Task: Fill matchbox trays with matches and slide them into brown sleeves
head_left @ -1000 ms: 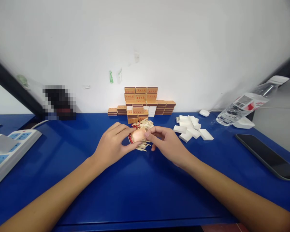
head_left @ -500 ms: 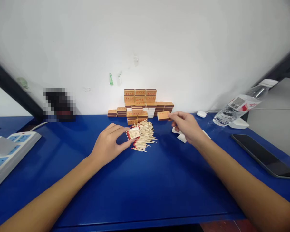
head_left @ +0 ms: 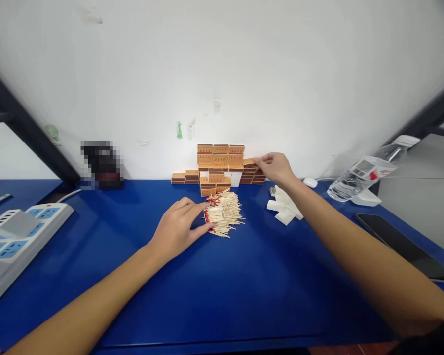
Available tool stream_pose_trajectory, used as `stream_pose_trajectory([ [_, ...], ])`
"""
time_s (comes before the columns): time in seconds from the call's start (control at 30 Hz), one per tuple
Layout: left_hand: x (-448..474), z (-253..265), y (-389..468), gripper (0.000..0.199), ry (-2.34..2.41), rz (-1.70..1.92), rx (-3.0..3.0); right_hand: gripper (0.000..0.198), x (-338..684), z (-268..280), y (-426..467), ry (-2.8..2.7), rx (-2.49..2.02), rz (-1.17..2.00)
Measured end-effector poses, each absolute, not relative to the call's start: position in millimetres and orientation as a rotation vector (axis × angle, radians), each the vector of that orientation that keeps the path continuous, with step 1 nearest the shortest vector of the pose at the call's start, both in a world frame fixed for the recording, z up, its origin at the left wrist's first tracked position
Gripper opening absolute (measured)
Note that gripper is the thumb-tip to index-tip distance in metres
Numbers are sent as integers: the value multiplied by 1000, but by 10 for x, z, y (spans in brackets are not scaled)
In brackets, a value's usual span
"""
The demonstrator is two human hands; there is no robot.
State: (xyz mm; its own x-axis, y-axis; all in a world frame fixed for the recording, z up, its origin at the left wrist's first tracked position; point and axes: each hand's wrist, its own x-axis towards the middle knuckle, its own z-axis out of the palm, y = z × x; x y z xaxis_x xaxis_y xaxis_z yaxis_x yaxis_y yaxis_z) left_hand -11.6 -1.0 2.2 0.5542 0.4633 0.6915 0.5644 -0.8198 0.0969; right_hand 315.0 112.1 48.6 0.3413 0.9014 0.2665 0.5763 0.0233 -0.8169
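Observation:
My left hand (head_left: 179, 224) pinches a white matchbox tray (head_left: 215, 215) filled with red-tipped matches between thumb and fingers. The tray is held over the left side of a loose heap of matches (head_left: 232, 207) on the blue table. At the right-hand stack of matchboxes (head_left: 252, 176), my right hand (head_left: 276, 167) has its fingertips closed on an orange matchbox (head_left: 249, 161) at the top; the hand hides part of that box. Left of this stack, more orange matchboxes (head_left: 220, 159) are piled against the wall, with white box ends showing low down.
Two low piles of matchboxes (head_left: 185, 177) stand left of the main pile. White paper-like pieces (head_left: 284, 206) lie under my right forearm. Farther right are a tilted water bottle (head_left: 370, 170), a white case (head_left: 310, 182) and a phone (head_left: 399, 246). A power strip (head_left: 33, 236) lies at left.
My right hand has carried the matchbox back to the top of the right-hand stack. My left hand still holds the filled tray by the match heap. The camera view has shifted slightly.

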Motion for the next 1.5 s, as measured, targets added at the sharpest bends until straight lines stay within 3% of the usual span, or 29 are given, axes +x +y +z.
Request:
stream_pose_trajectory([
  [0.23,-139,-23,-32,44,-872,-1096,-2672,40,3108,493,965,-1440,-1696,159],
  [0.37,-141,-21,-33,41,-869,-1113,-2670,46,2906,478,583,-1653,-1552,279],
  [0.5,-129,7,-26,39,-846,-1110,-2684,36,2560,404,173,-2101,-1203,646],
  [0.63,-104,28,-11,38,-824,-1101,-2682,29,2372,340,46,-2193,-1130,666],
  [0.9,-67,9,10,39,-835,-1139,-2707,35,2409,370,86,-2173,-1230,835],
  [1.5,20,-92,39,34,-950,-1193,-2816,22,2377,233,-17,-2187,-1246,605],
])
